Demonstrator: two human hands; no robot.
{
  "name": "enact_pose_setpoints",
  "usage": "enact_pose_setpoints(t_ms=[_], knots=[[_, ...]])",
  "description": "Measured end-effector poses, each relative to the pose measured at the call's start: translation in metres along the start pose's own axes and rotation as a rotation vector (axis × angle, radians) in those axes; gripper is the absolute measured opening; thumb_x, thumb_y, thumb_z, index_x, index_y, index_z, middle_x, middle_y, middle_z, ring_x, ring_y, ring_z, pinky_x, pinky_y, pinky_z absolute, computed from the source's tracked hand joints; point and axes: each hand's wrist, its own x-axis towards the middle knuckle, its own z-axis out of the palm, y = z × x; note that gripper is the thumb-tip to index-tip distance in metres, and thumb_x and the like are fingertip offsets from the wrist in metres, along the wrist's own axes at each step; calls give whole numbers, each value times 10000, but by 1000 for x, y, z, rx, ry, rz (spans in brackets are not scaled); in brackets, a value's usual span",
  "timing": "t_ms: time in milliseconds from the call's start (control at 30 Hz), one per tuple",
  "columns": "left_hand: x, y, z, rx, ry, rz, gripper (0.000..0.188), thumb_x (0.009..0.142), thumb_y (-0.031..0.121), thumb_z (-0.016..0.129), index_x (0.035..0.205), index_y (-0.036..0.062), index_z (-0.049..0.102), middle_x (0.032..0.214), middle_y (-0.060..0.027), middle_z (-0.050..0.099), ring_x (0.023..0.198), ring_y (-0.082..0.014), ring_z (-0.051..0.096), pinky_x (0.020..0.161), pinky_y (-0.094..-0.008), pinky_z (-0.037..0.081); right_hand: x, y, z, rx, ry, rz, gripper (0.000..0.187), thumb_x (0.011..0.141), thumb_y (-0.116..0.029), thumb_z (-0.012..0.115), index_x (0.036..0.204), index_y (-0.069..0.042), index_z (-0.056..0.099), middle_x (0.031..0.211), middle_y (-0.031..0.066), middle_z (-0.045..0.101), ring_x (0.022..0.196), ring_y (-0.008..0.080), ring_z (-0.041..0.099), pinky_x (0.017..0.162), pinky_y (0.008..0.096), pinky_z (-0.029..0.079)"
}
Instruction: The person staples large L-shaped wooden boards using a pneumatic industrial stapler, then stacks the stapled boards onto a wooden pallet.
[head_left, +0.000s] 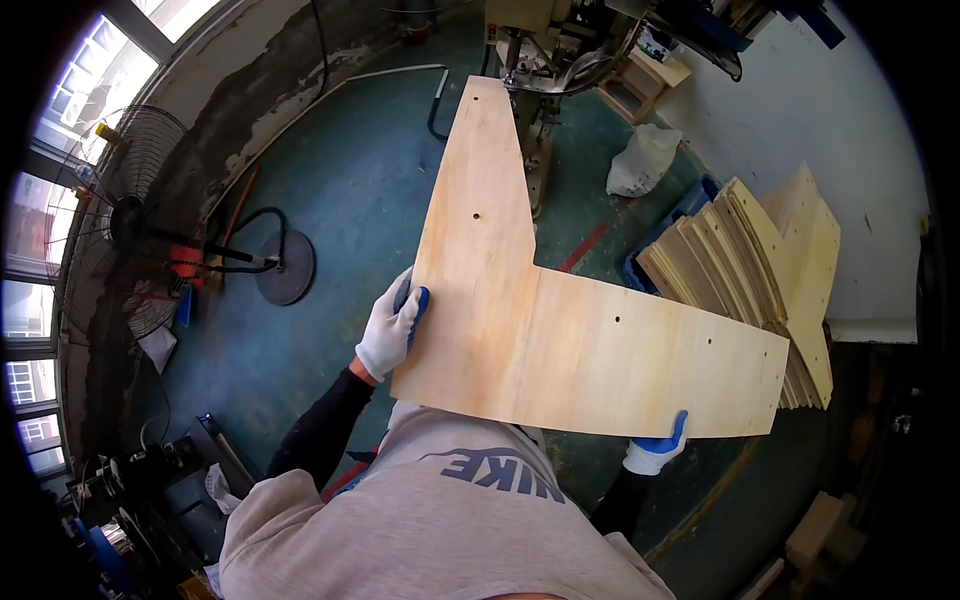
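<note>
A large L-shaped plywood panel [490, 330] with several small drilled holes spans the space in front of my body. My left hand [392, 325], in a white glove with blue fingers, grips its left edge. At the near right edge, my right hand [657, 447] wears the same kind of glove; its blue thumb lies on the top face, and the other fingers are hidden beneath. The panel's narrow far end reaches a machine [530, 70] at the top; whether the two touch, I cannot tell.
Stacked plywood panels [720, 250] lean at the right, by a blue crate [640, 275]. A white sack [643, 160] lies behind them. At the left stands a fan [125, 215] on a round base [286, 268]. Wood blocks [815, 528] sit at the lower right.
</note>
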Motion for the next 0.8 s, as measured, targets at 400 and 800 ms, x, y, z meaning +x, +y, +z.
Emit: enact_pose_setpoints(t_ms=[400, 800], knots=[[82, 31, 8, 770, -34, 316, 605, 1024, 206, 531, 1545, -18, 322, 1451, -275, 507, 1324, -354, 531, 1070, -346, 425, 12, 6, -12, -307, 41, -112, 498, 1092, -343, 450, 1420, 29, 495, 1431, 163, 561, 1280, 287, 567, 1078, 435, 466], [125, 55, 26, 892, -147, 122, 607, 1034, 312, 550, 1549, 48, 368, 786, -174, 641, 626, -243, 594, 693, -384, 500, 28, -17, 5, -260, 66, -9, 516, 1083, -349, 474, 1440, 25, 475, 1420, 162, 566, 1263, 290, 577, 1059, 439, 488]])
